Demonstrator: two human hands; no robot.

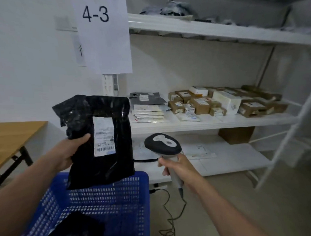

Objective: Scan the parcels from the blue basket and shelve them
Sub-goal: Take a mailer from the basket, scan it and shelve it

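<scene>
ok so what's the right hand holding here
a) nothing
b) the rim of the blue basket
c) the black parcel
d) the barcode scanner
d: the right hand grips the handle of the barcode scanner, while the left hand holds the black parcel up above the blue basket.

parcel above basket, scanner rt

Parcel storeroom, white shelving stacked with labelled parcels, paper sign "4-3" marking the bay
</scene>
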